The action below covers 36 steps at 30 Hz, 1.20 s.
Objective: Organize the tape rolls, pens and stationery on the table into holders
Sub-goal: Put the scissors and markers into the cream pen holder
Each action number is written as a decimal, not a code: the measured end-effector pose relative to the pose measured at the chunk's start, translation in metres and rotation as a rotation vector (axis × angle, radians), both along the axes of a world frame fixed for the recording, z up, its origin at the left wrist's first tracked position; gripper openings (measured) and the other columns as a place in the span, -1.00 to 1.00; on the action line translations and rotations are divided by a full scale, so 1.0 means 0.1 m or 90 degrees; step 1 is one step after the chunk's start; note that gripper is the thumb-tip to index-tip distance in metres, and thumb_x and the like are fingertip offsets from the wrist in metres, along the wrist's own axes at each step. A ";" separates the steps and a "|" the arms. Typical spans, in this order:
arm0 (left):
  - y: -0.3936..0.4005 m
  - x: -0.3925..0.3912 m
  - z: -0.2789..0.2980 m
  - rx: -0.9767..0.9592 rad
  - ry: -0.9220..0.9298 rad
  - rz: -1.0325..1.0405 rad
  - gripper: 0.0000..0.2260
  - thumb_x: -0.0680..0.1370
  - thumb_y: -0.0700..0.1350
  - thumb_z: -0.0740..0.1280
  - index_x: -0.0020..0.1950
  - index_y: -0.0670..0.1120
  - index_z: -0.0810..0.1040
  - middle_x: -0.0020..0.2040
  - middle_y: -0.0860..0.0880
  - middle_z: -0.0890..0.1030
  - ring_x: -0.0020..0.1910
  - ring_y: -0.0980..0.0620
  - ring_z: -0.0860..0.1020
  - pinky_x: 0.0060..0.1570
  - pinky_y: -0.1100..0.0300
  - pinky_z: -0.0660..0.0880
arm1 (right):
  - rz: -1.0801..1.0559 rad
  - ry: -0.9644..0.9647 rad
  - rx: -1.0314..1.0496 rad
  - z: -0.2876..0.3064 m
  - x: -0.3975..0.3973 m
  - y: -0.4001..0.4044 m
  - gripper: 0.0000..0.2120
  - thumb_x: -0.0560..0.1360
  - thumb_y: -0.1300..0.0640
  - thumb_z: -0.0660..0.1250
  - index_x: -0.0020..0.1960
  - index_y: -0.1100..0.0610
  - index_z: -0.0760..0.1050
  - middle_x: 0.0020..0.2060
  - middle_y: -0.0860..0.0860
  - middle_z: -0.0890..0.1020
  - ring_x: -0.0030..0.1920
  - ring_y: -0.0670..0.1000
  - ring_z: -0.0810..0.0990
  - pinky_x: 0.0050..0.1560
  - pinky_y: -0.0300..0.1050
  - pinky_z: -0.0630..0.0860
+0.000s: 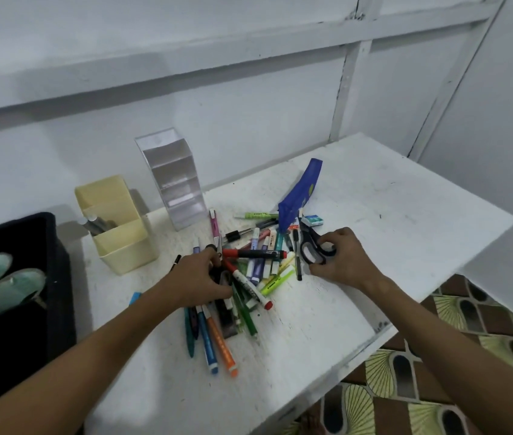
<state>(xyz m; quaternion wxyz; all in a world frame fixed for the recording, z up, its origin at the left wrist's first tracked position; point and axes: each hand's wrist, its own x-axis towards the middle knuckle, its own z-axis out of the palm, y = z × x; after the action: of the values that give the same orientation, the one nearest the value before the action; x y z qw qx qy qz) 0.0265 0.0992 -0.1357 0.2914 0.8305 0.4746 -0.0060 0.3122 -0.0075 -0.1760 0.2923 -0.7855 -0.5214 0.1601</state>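
Observation:
A heap of pens and markers (249,271) lies in the middle of the white table (390,221). My left hand (198,277) rests on the heap's left side, fingers closed around several pens. My right hand (340,259) grips the handles of black scissors (313,246) at the heap's right edge. A cream holder (120,227) with a few grey pens inside stands at the back left. Beside it stands a clear tiered holder (173,180). A blue pencil pouch (300,196) lies behind the heap, with a small eraser (313,220) next to it.
A black tray (13,309) at the left edge holds greenish tape rolls (13,291). The wall runs close behind the holders. The table's front and right edges drop to a patterned floor (437,387).

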 end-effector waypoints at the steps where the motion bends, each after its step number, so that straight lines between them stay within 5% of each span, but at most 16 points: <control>1: 0.00 0.00 0.02 0.005 -0.021 0.010 -0.60 0.34 0.10 0.49 0.07 0.01 0.45 -0.14 0.03 0.56 -0.24 0.10 0.51 -0.31 0.25 0.45 | -0.007 0.022 0.022 0.06 -0.01 -0.01 -0.43 0.07 -0.06 0.56 0.01 0.17 0.57 -0.05 0.10 0.51 0.05 0.02 0.45 -0.15 -0.29 0.38; 5: 0.03 0.01 0.19 0.051 -0.089 0.044 -0.79 0.39 0.08 0.46 -0.05 0.03 0.60 -0.15 0.04 0.61 -0.18 0.08 0.56 -0.24 0.17 0.48 | -0.011 0.131 0.103 0.46 -0.04 -0.07 -0.56 0.17 0.23 0.57 0.02 0.12 0.55 0.06 0.04 0.47 -0.02 0.03 0.61 -0.09 -0.24 0.57; 14: 0.15 -0.08 0.95 0.180 -0.242 0.077 -0.80 0.53 0.12 0.35 -0.10 0.07 0.71 -0.28 0.20 0.64 -0.34 0.34 0.54 -0.31 0.36 0.37 | 0.131 0.227 0.161 1.65 -0.38 0.02 -0.56 0.18 0.11 0.56 0.03 -0.06 0.56 -0.07 0.05 0.65 -0.11 0.07 0.67 0.00 0.07 0.62; 20: 0.36 -0.51 1.67 0.244 -0.303 0.186 -0.78 0.56 0.14 0.30 -0.07 0.06 0.67 -0.23 0.10 0.68 -0.35 0.14 0.65 -0.39 0.25 0.51 | 0.266 0.311 0.209 2.27 -0.91 0.49 -0.55 0.27 0.19 0.55 0.13 0.02 0.55 0.04 0.00 0.65 -0.09 -0.01 0.69 0.17 0.07 0.55; 27: 0.71 -1.15 2.08 0.260 -0.348 0.365 -0.77 0.56 0.09 0.31 -0.01 -0.03 0.65 -0.16 -0.03 0.69 -0.22 -0.04 0.66 -0.27 0.10 0.60 | 0.357 0.412 0.238 2.43 -1.72 1.30 -0.42 0.23 0.05 0.57 0.20 0.13 0.51 0.02 0.08 0.65 0.03 0.06 0.65 0.08 0.06 0.60; 36: 1.24 -1.40 1.73 0.169 -0.387 0.510 -0.73 0.55 0.06 0.34 -0.02 -0.14 0.63 -0.19 -0.13 0.67 -0.31 -0.09 0.63 -0.21 0.09 0.63 | 0.313 0.375 0.222 1.97 -2.37 2.12 -0.37 0.24 -0.08 0.55 0.22 0.11 0.48 0.06 -0.01 0.60 0.13 -0.11 0.54 0.20 -0.04 0.51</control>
<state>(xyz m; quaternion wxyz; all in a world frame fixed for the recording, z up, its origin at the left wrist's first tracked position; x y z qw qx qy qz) -0.1132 0.2236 0.0374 0.2875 0.5779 0.6458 0.4078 0.0747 0.2040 0.0212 0.5107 -0.4971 -0.6066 0.3524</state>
